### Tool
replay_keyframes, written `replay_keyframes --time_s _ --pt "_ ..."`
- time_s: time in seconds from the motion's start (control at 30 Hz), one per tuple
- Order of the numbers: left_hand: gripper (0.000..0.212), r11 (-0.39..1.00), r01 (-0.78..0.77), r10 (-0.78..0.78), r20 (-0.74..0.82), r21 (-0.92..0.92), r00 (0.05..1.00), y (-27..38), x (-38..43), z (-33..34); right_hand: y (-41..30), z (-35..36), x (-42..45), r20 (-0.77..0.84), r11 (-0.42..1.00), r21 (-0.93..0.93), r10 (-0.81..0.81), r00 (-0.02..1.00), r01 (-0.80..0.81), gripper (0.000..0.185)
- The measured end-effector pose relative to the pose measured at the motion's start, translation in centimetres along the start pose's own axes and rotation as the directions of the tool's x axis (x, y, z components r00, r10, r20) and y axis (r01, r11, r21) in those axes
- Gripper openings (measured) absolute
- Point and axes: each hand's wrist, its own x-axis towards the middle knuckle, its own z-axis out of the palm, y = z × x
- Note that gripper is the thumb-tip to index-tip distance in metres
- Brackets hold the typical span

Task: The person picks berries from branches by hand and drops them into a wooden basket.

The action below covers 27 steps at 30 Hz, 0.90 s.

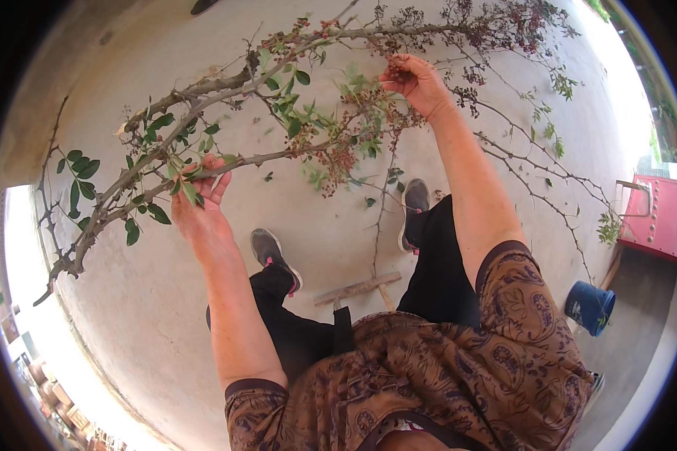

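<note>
A long thorny branch (163,146) with green leaves lies across the view in front of me, its stems joining at the lower left. My left hand (206,186) is under a lower stem, palm up, with the thumb and fingers around it and leaves partly over them. Small reddish-brown berry clusters (338,160) hang from the middle twigs. Above and right of these, my right hand (409,82) has its fingers curled on a small bunch of berries (398,67). Darker, dry-looking clusters (502,28) fill the branch's upper right end.
Bare thorny twigs (541,200) reach right towards a blue bucket (589,307) and a pink metal-looking object (651,214). A wooden piece (358,288) stands between my legs. Fallen leaves (268,176) lie on the concrete floor near my shoes (273,253). Assorted items (62,400) stand at lower left.
</note>
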Motion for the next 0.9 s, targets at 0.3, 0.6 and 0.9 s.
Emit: replay_keyframes --time_s 0.3,0.6,0.9 --pt "0.036 0.999 0.049 -0.049 -0.074 0.007 0.996 0.1 2.6 -1.3 -2.1 -1.0 -1.3 0.018 0.974 0.216 0.068 0.998 -0.07 0.012" --pt "0.037 1.0 0.005 -0.004 -0.062 0.015 0.998 0.0 1.6 -0.5 -1.0 2.9 -2.5 -0.062 0.853 -0.489 0.172 0.983 -0.18 0.011" --pt "0.031 0.995 -0.096 0.09 0.158 0.027 0.983 -0.9 -1.0 -0.3 1.8 5.6 -2.3 0.047 -0.223 -0.973 0.084 0.995 0.065 0.024"
